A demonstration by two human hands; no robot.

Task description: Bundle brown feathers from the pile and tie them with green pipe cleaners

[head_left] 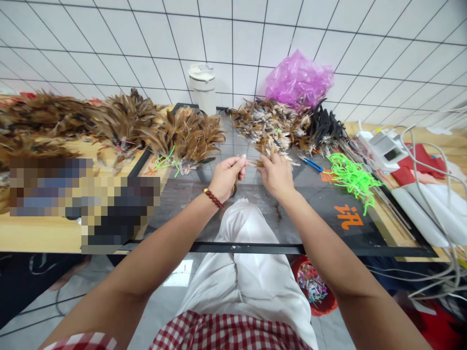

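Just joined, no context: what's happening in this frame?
A seated person handles feathers bare-handed over a dark mat. The left hand pinches a small feather bunch. The right hand has its fingers at the edge of the loose feather pile beside it. Tied brown bundles lie to the left, green cords and blue scissors to the right.

Brown feathers [189,133], neon-green cords [352,177], pink bag [299,78], black mat [321,236] — cloth [226,333] is red-and-white checked.

Arms outstretched; left hand [226,176] in a pinch, right hand [277,176] palm-down beside.
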